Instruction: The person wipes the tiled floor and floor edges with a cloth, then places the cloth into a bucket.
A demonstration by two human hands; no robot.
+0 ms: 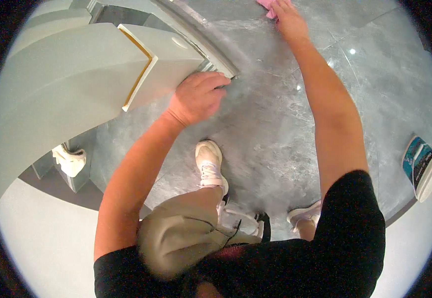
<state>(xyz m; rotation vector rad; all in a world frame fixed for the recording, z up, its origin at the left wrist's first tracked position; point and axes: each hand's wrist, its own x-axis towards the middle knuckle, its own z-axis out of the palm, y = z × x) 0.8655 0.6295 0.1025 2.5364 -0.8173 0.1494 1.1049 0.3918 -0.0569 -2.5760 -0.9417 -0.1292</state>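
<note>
At the top of the head view, my right hand (286, 20) is closed on a pink cloth (266, 5), low over the grey floor (270, 119). My left hand (199, 97) has its fingers curled by the near end of a pale metal rail (211, 47). A white panel with a gold-coloured trim (168, 64) lies right beside it. Whatever the left fingers press on or hold is hidden behind the knuckles.
A large curved white cabinet (72, 79) fills the left side. Below it is a white shoe-like item (71, 160). On the right stands a white bucket with a blue label (421, 166). My shoes (209, 166) are on the floor, near a pale frame with a black part (263, 226).
</note>
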